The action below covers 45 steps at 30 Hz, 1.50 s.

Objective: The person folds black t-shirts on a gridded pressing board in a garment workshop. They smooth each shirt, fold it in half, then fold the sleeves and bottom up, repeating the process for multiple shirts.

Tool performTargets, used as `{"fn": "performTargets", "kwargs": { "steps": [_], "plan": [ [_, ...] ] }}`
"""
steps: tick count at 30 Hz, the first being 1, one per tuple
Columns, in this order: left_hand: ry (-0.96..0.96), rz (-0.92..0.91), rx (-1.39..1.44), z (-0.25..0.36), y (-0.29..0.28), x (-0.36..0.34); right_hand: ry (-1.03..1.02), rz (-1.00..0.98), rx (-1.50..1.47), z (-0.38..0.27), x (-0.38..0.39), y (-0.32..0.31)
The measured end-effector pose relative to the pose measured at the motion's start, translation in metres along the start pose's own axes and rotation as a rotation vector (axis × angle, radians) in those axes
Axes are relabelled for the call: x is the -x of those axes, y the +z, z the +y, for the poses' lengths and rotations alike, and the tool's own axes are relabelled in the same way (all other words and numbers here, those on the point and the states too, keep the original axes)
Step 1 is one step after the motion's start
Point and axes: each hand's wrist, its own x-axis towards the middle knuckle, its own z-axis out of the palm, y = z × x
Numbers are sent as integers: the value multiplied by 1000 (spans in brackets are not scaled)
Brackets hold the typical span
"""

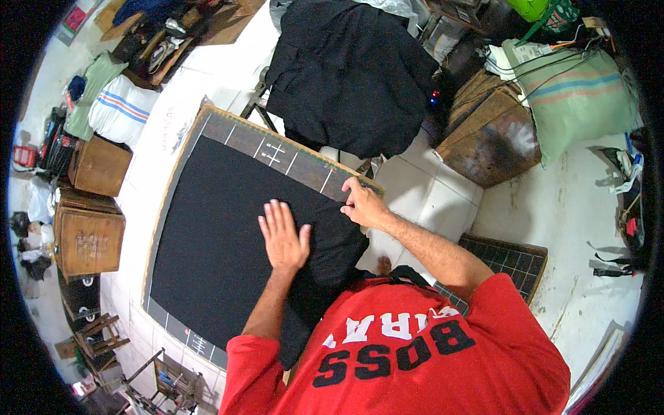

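Note:
A black cloth (221, 228) lies spread over a dark rectangular board (277, 149) with white markings along its edges. My left hand (283, 235) lies flat on the cloth, fingers apart, palm down. My right hand (363, 204) pinches the cloth's edge at the right rim of the board, fingers curled on the fabric. The cloth bunches and hangs down below my hands toward my red shirt.
A pile of black garments (349, 69) lies beyond the board. Wooden boxes (90, 235) stand at the left, a brown box (487, 138) and a green sack (574, 97) at the right. A second dark board (512, 259) lies on the white floor by my right arm.

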Motion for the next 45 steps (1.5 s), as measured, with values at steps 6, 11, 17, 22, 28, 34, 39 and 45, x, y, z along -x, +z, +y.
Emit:
{"fn": "performTargets", "kwargs": {
  "steps": [6,11,17,22,28,34,39,45],
  "plan": [
    [222,-8,92,45,10,-11,56,15,0,2,-1,0],
    [421,-229,132,92,8,16,140,70,74,11,1,-23],
    [388,-65,453,47,-7,28,179,230,88,59,26,-73],
    [40,-96,44,2,-9,72,305,188,-4,122,65,-95],
    [667,-213,397,74,18,153,392,-94,-91,209,117,-75],
    [-200,117,133,62,18,69,528,-83,-117,313,186,-75],
    [312,-82,-33,133,21,98,629,-24,181,402,253,-88],
    [204,164,207,122,10,98,839,-9,-162,458,325,-104]
  ]
}}
